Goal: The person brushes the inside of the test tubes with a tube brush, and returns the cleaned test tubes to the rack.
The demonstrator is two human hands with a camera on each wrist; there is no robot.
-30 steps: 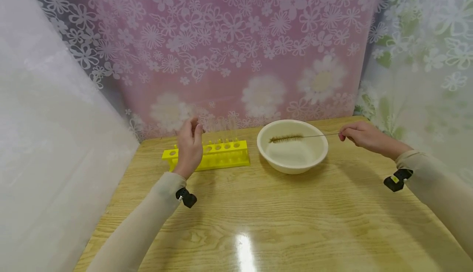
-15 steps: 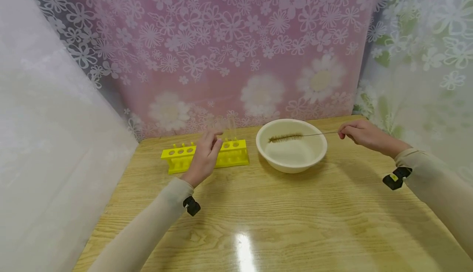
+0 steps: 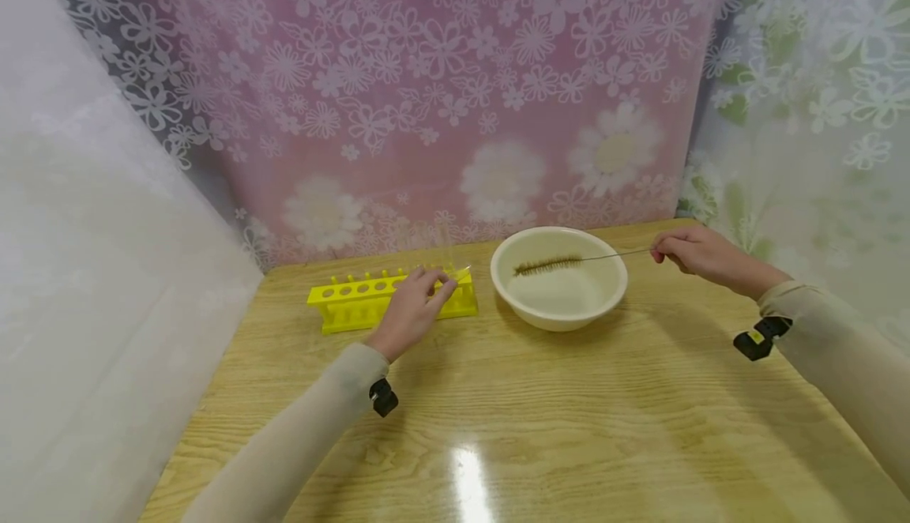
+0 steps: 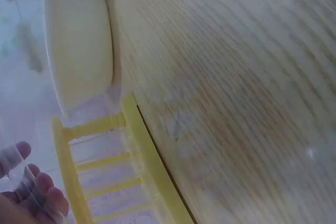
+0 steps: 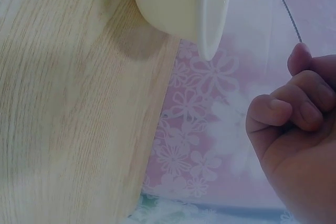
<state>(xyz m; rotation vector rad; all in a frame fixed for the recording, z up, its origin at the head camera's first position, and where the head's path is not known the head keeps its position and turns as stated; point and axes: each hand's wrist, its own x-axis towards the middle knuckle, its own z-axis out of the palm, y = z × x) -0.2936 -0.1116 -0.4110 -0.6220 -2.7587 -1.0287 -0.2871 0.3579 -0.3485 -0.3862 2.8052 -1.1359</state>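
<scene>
In the head view my left hand (image 3: 411,310) is in front of the right part of a yellow test tube rack (image 3: 355,322), pinching a clear glass test tube (image 3: 461,274) tilted toward the right. The left wrist view shows the tube (image 4: 30,184) between thumb and fingers, beside the rack's upper bar. My right hand (image 3: 695,256) pinches the thin twisted wire handle (image 5: 286,10) of a brown-bristled test tube brush (image 3: 549,265). The brush head is held over a white basin (image 3: 562,320).
Several clear test tubes (image 3: 442,240) stand upright at the rack's right half, partly behind my left hand. Yellow pegs (image 3: 351,277) line its back edge. Everything stands on a wood-grain table (image 3: 540,412), with a pink floral curtain (image 3: 398,112) behind.
My left hand has moved right along the rack and lowered, and now holds a tilted test tube. The right hand and brush have stayed nearly still over the basin.
</scene>
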